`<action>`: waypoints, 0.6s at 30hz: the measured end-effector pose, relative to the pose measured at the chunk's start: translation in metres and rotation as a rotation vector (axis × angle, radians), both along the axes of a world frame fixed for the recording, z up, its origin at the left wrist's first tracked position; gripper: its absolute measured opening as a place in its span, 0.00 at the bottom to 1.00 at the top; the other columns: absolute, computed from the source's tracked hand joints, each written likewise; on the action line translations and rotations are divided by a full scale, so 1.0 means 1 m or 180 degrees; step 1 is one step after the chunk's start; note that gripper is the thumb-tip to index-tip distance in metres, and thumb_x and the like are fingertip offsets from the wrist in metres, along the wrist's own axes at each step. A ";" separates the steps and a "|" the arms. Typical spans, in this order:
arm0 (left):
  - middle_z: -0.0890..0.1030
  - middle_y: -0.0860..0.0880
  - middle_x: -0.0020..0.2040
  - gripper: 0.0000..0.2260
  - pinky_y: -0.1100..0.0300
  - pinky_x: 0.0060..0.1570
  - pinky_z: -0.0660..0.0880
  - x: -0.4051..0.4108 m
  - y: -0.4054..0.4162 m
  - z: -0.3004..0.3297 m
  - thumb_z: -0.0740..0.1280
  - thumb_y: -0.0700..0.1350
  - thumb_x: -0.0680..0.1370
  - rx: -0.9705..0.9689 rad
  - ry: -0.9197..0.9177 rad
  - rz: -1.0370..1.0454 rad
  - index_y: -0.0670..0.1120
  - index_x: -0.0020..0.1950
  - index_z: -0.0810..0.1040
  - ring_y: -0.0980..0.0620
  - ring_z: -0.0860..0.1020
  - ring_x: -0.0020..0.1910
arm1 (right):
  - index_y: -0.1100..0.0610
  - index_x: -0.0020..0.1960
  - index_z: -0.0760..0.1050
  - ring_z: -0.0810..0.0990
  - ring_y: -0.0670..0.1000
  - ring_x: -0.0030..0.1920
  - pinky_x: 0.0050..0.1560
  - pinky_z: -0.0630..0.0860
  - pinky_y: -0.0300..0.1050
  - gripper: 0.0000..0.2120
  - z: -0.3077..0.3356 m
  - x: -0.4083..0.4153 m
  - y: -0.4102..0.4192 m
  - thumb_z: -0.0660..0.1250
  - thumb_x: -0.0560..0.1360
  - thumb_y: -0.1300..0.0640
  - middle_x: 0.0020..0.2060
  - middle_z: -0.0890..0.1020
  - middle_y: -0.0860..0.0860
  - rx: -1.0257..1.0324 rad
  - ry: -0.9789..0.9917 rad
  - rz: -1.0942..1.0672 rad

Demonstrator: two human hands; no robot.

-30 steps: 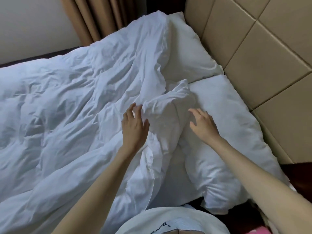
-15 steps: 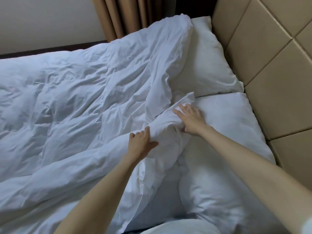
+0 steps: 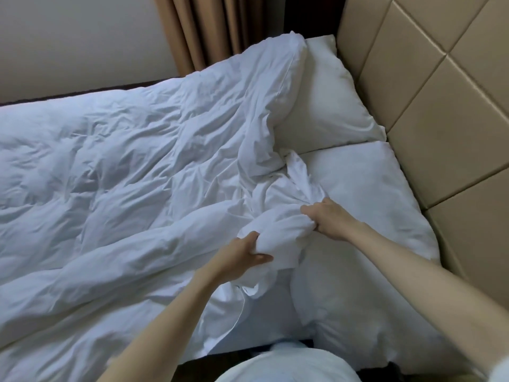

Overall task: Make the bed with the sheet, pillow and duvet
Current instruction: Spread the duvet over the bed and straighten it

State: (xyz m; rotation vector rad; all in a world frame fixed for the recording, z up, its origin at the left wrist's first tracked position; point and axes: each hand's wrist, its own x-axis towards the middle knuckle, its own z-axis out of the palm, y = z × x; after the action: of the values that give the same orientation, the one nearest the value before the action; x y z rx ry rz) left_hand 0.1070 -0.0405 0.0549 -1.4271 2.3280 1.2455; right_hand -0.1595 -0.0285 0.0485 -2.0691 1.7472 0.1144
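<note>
- Between both hands, the duvet [image 3: 132, 194] bunched; left hand [image 3: 242, 256] and right hand [image 3: 326, 217] each gripped its edge, fingers curled.
- Right of the right hand lay a pillow [image 3: 380, 188].

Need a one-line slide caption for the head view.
Both hands, left and right, grip the bunched duvet edge beside two pillows.

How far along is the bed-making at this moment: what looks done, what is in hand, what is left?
Done: two pillows lie at the headboard, the far pillow and the near pillow, and the duvet is spread over the bed. In hand: the left hand and right hand both grip the duvet's bunched top edge. Left: pulling that edge straight and smoothing the wrinkles. The sheet is hidden.
</note>
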 end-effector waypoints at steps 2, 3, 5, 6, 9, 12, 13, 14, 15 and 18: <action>0.78 0.47 0.50 0.22 0.52 0.50 0.73 -0.004 0.016 0.005 0.66 0.63 0.73 -0.0043 0.0074 -0.0098 0.53 0.62 0.69 0.46 0.75 0.50 | 0.55 0.44 0.66 0.71 0.58 0.45 0.39 0.64 0.48 0.02 0.004 -0.006 0.025 0.57 0.74 0.61 0.40 0.76 0.55 -0.0011 0.0090 -0.0084; 0.79 0.48 0.49 0.22 0.52 0.51 0.73 -0.006 0.029 0.008 0.66 0.63 0.73 -0.0083 0.0122 -0.0163 0.53 0.61 0.70 0.46 0.75 0.49 | 0.56 0.45 0.68 0.73 0.59 0.46 0.39 0.64 0.47 0.02 0.007 -0.008 0.044 0.57 0.75 0.61 0.42 0.78 0.56 -0.0101 0.0213 -0.0095; 0.78 0.50 0.44 0.16 0.58 0.46 0.71 -0.012 0.058 0.017 0.66 0.61 0.74 -0.0138 0.0386 -0.0230 0.52 0.55 0.72 0.50 0.75 0.45 | 0.57 0.49 0.71 0.76 0.60 0.47 0.39 0.67 0.47 0.05 0.014 -0.014 0.080 0.58 0.76 0.60 0.44 0.80 0.57 -0.0313 0.0383 -0.0155; 0.76 0.52 0.40 0.11 0.62 0.41 0.68 -0.015 0.074 0.021 0.67 0.58 0.76 -0.0137 0.0610 -0.0246 0.52 0.49 0.72 0.53 0.73 0.41 | 0.57 0.50 0.73 0.77 0.60 0.46 0.40 0.69 0.47 0.07 0.019 -0.017 0.098 0.58 0.76 0.59 0.44 0.80 0.57 -0.0368 0.0439 -0.0203; 0.70 0.56 0.34 0.12 0.64 0.36 0.64 -0.026 0.128 0.035 0.68 0.53 0.77 0.0012 0.1211 -0.0230 0.51 0.40 0.67 0.59 0.69 0.33 | 0.55 0.51 0.75 0.78 0.59 0.44 0.38 0.67 0.45 0.07 0.043 -0.022 0.152 0.59 0.76 0.58 0.43 0.81 0.58 -0.0366 0.0378 -0.0379; 0.74 0.52 0.36 0.13 0.58 0.40 0.69 -0.042 0.174 0.045 0.66 0.56 0.76 0.0248 0.1546 -0.0212 0.50 0.42 0.69 0.55 0.72 0.36 | 0.48 0.58 0.77 0.79 0.58 0.47 0.40 0.65 0.44 0.13 0.072 -0.028 0.192 0.59 0.78 0.57 0.45 0.80 0.58 -0.0341 0.0273 -0.0478; 0.75 0.50 0.37 0.14 0.55 0.43 0.70 -0.050 0.186 0.050 0.65 0.58 0.76 0.0318 0.1635 -0.0219 0.48 0.43 0.69 0.52 0.74 0.38 | 0.44 0.63 0.75 0.78 0.58 0.48 0.41 0.66 0.44 0.16 0.082 -0.033 0.204 0.59 0.79 0.57 0.44 0.79 0.58 -0.0361 0.0311 -0.0497; 0.75 0.49 0.37 0.15 0.54 0.43 0.71 -0.058 0.199 0.056 0.65 0.59 0.75 0.0385 0.1751 -0.0245 0.47 0.43 0.69 0.51 0.74 0.38 | 0.41 0.66 0.73 0.78 0.58 0.48 0.42 0.67 0.45 0.18 0.089 -0.039 0.215 0.58 0.79 0.56 0.43 0.78 0.57 -0.0376 0.0348 -0.0540; 0.73 0.51 0.36 0.16 0.56 0.42 0.70 -0.066 0.210 0.061 0.64 0.59 0.75 0.0464 0.1865 -0.0281 0.46 0.43 0.69 0.53 0.73 0.37 | 0.39 0.67 0.71 0.78 0.57 0.47 0.43 0.68 0.45 0.20 0.096 -0.045 0.226 0.58 0.79 0.56 0.43 0.78 0.57 -0.0392 0.0361 -0.0595; 0.71 0.53 0.37 0.16 0.58 0.41 0.68 -0.093 0.243 0.077 0.64 0.55 0.77 0.0702 0.2142 -0.0408 0.42 0.45 0.70 0.56 0.71 0.37 | 0.44 0.66 0.73 0.76 0.57 0.45 0.41 0.66 0.44 0.20 0.113 -0.062 0.259 0.59 0.78 0.59 0.38 0.76 0.55 -0.0531 0.0541 -0.0599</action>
State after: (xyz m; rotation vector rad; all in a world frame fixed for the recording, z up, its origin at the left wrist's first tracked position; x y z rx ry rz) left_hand 0.0139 0.2027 0.1323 -0.8523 2.4808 2.1093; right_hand -0.2212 0.2305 0.1619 -2.0467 2.1102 0.0933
